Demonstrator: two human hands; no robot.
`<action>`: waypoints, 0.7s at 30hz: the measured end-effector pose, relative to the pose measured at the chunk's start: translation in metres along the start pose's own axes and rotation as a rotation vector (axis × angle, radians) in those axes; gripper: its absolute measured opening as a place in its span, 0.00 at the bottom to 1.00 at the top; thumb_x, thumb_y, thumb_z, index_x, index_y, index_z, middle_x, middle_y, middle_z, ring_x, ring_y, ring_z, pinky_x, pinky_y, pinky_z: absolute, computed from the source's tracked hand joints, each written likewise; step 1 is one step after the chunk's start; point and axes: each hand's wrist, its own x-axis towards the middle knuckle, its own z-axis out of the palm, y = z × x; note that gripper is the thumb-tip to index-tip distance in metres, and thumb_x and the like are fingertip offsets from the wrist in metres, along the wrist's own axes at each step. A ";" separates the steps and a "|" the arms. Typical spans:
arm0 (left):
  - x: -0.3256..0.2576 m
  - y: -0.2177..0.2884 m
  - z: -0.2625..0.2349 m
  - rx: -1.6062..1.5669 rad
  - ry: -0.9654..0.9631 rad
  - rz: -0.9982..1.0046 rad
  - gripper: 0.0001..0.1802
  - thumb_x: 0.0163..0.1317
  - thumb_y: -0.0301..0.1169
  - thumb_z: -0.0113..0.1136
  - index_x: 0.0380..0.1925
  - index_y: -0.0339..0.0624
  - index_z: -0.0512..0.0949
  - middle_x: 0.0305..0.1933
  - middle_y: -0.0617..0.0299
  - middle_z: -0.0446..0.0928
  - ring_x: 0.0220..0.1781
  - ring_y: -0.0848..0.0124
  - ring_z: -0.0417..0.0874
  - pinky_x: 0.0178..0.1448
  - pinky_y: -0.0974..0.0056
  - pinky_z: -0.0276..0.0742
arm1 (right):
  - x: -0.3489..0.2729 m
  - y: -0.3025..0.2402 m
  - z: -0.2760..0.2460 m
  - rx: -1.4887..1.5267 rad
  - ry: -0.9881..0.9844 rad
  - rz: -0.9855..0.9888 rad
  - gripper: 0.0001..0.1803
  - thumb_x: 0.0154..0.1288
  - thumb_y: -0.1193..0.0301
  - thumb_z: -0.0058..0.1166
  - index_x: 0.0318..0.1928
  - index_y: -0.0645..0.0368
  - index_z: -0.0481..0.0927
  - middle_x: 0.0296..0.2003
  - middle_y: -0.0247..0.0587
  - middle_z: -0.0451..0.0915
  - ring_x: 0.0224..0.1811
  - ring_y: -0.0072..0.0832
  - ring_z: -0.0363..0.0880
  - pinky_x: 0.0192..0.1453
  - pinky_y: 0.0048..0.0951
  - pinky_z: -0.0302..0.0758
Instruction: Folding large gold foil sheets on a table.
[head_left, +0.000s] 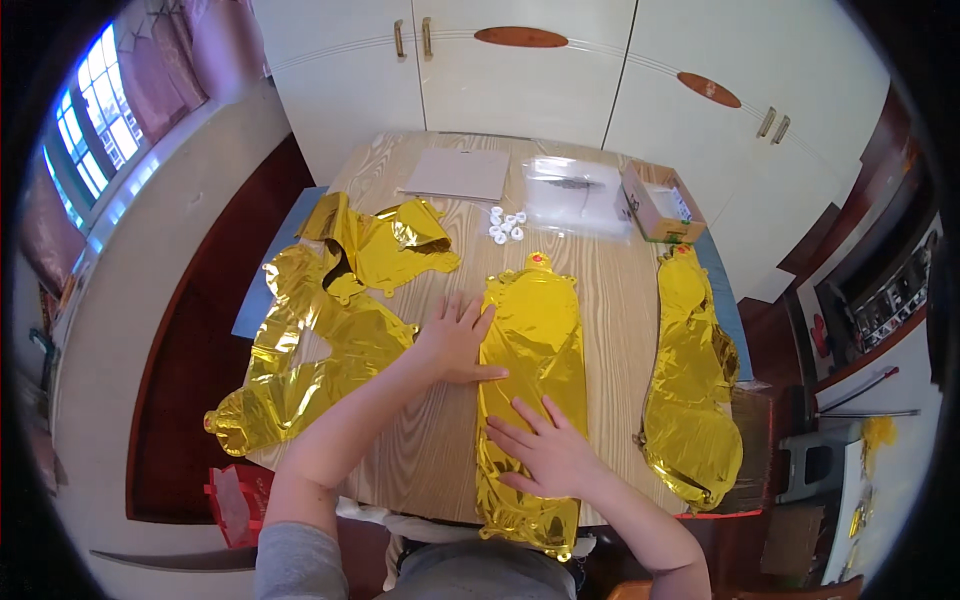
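Note:
A flat gold foil balloon [533, 330] lies lengthwise in the middle of the wood-grain table [435, 455], its near end hanging over the front edge. A small red spot marks the tab at its far end. My left hand [458, 342] rests with fingers spread at the balloon's left edge, partly on the foil. Lower down, my right hand [545, 455] lies flat on the foil, fingers apart. Neither hand grips anything. Left of my left forearm, more crumpled gold foil balloons [320, 345] are spread out. Another gold foil balloon [692, 385] lies along the right edge.
Toward the back are a pale flat board [458, 174], several small white rolls [507, 226], clear plastic bags [577, 195] and an open cardboard box [664, 203]. White cabinets [520, 80] stand behind the table. A red bag [238, 503] is below at left, a grey stool [808, 465] at right.

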 end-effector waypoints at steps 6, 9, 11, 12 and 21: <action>0.002 -0.004 -0.005 0.034 -0.071 -0.029 0.59 0.55 0.74 0.42 0.71 0.36 0.49 0.76 0.42 0.44 0.76 0.38 0.44 0.74 0.36 0.42 | 0.000 0.001 0.001 0.010 0.015 -0.017 0.34 0.65 0.44 0.46 0.67 0.45 0.67 0.67 0.31 0.64 0.72 0.43 0.55 0.73 0.58 0.49; 0.004 -0.006 -0.001 0.006 -0.072 -0.032 0.58 0.56 0.73 0.40 0.72 0.36 0.49 0.76 0.44 0.45 0.76 0.39 0.43 0.73 0.35 0.41 | -0.001 0.002 0.004 0.039 0.034 -0.027 0.33 0.64 0.43 0.46 0.65 0.43 0.68 0.66 0.32 0.65 0.71 0.43 0.57 0.72 0.61 0.48; 0.006 -0.010 0.000 -0.008 -0.066 -0.038 0.56 0.57 0.73 0.39 0.72 0.37 0.49 0.77 0.46 0.45 0.77 0.41 0.43 0.73 0.34 0.40 | 0.000 0.003 0.000 0.004 0.028 -0.045 0.33 0.64 0.43 0.46 0.65 0.43 0.70 0.65 0.31 0.67 0.70 0.43 0.58 0.72 0.63 0.48; 0.006 -0.011 0.001 -0.016 -0.063 -0.041 0.56 0.58 0.72 0.38 0.72 0.37 0.49 0.77 0.47 0.46 0.77 0.42 0.43 0.73 0.34 0.40 | 0.001 0.003 -0.003 -0.013 0.025 -0.053 0.33 0.63 0.42 0.47 0.64 0.43 0.70 0.64 0.31 0.68 0.70 0.43 0.59 0.71 0.64 0.48; 0.007 -0.015 0.011 0.037 -0.007 -0.002 0.55 0.58 0.72 0.39 0.71 0.37 0.52 0.78 0.56 0.47 0.79 0.60 0.44 0.74 0.34 0.37 | 0.026 -0.009 -0.007 -0.014 -0.073 0.019 0.30 0.63 0.48 0.52 0.61 0.48 0.73 0.54 0.27 0.74 0.59 0.25 0.68 0.71 0.65 0.47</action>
